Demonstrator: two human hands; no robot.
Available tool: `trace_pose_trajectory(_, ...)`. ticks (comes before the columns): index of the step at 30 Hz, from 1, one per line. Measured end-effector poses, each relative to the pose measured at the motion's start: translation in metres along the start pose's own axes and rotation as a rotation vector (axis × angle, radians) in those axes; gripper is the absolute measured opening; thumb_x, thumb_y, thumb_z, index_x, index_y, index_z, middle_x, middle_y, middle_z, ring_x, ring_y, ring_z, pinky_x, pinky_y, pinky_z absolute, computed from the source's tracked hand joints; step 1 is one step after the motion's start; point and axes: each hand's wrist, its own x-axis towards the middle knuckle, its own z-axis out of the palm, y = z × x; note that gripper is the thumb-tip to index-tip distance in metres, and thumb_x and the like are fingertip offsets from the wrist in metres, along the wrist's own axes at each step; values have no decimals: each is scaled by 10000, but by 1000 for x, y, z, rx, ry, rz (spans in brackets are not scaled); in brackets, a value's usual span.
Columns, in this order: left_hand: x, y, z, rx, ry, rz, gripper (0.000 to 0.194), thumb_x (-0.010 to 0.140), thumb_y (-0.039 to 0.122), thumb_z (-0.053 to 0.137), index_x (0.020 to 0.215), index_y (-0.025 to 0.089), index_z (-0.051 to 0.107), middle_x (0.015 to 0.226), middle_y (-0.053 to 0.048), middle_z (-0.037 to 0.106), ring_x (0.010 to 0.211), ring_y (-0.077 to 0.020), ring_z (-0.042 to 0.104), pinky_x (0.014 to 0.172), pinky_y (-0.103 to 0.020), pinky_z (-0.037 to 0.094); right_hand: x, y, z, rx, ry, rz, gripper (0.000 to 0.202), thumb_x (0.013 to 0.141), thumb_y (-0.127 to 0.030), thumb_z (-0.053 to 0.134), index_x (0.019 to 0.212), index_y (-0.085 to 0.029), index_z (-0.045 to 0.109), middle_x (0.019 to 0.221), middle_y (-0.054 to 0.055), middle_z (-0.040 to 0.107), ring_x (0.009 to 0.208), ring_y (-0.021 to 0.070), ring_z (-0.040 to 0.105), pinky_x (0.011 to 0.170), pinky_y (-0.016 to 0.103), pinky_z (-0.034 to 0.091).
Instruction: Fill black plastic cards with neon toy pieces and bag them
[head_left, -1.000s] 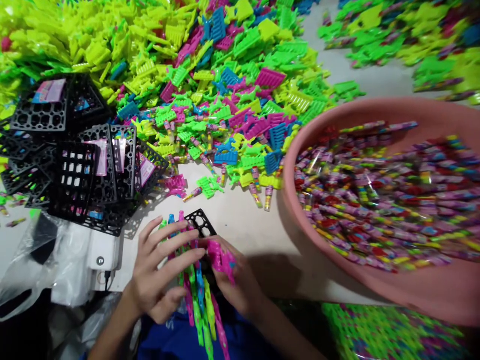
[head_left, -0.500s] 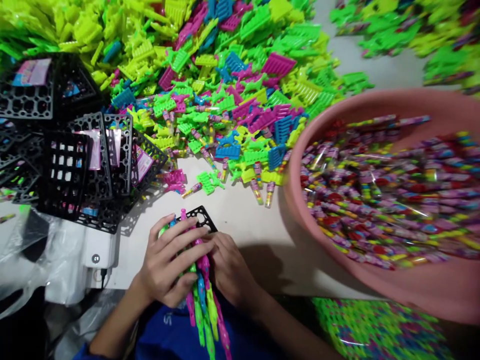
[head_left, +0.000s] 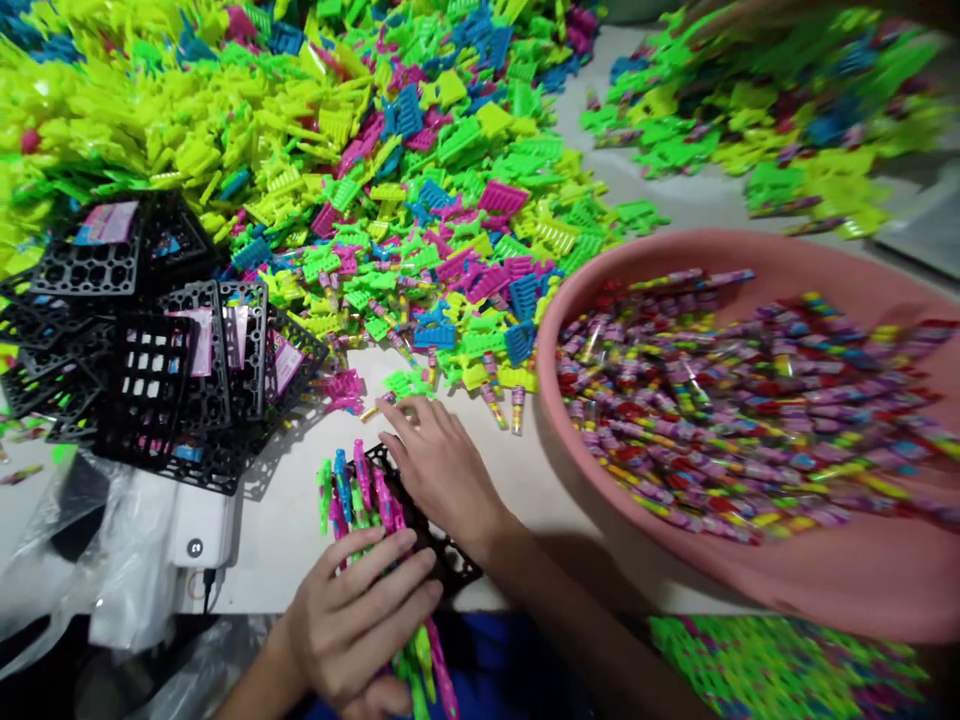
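My left hand (head_left: 364, 620) is closed around a bundle of long, thin plastic pieces (head_left: 360, 490) in pink, green, blue and yellow, their ends sticking out above and below the fingers. Beneath and beside the bundle lies a black perforated plastic rack (head_left: 454, 560), partly covered by both hands. My right hand (head_left: 446, 475) reaches forward over the rack with its fingers apart. Its index fingertip is at a small candy-filled tube (head_left: 370, 413) on the table, close to a bright green plastic piece (head_left: 409, 383). Whether it touches the tube I cannot tell.
A heap of neon plastic pieces (head_left: 450, 150) covers the back. Black racks with labels (head_left: 157, 360) are piled left, above a white device with a cable (head_left: 201, 530). On the right stands a pink basin (head_left: 551, 370) of filled tubes (head_left: 697, 400). Another pile (head_left: 817, 180) lies far right.
My right hand has left the bundle and moved forward to the small tube. The left hand has lowered, still holding the bundle, and more of the black rack shows. The view has shifted.
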Motion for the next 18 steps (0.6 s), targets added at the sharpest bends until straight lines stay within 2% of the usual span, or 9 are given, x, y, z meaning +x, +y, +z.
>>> trace_pose_trajectory(3, -4, -8, -1, -25, -14, -43, 745, 1165, 555, 185, 1351, 109, 752, 1314, -129, 819, 1564, -244, 540, 1350, -409, 393, 14, -10, 6, -232, 23, 47, 436, 1139, -300, 527, 1542, -144, 585, 1397, 211, 668, 1209, 379, 619, 965, 526, 527)
trace_pose_trajectory(6, -7, -15, -9, -12, -6, -87, 775, 1171, 529, 117, 1369, 115, 742, 1314, -134, 818, 1549, -241, 556, 1324, -413, 424, 8, -11, 7, -284, 76, 47, 383, 1138, -263, 515, 1490, -152, 615, 1359, 193, 689, 1164, 355, 615, 939, 498, 481)
trace_pose_trajectory(11, -14, -18, -25, 23, 49, -157, 822, 1174, 471, 34, 1262, 166, 791, 1254, -102, 840, 1494, -226, 613, 1258, -380, 468, -21, 13, 0, -324, 188, 80, 187, 1105, -221, 583, 1224, -169, 717, 1221, 139, 748, 1118, 329, 608, 912, 454, 433)
trace_pose_trajectory(14, -17, -17, -26, -1, 103, -186, 864, 1168, 471, -6, 1201, 187, 809, 1162, -88, 860, 1411, -221, 683, 1190, -373, 516, -38, 31, -2, -335, 256, 116, 124, 1092, -170, 584, 1101, -182, 707, 1100, 107, 769, 1004, 302, 618, 856, 424, 436)
trace_pose_trajectory(16, -16, -17, -23, 13, 111, -176, 818, 1178, 491, 52, 1199, 179, 808, 1146, -87, 861, 1401, -216, 690, 1182, -360, 512, -47, 39, 0, -287, 317, 129, 159, 1105, -142, 533, 1123, -180, 686, 1034, 93, 764, 941, 276, 629, 845, 395, 460)
trace_pose_trajectory(18, -13, -18, -18, 36, 114, -164, 779, 1186, 488, 94, 1207, 171, 805, 1142, -85, 861, 1416, -209, 677, 1195, -351, 491, -54, 43, 1, -214, 383, 128, 218, 1126, -154, 485, 1258, -160, 658, 1046, 100, 757, 947, 262, 658, 871, 369, 498)
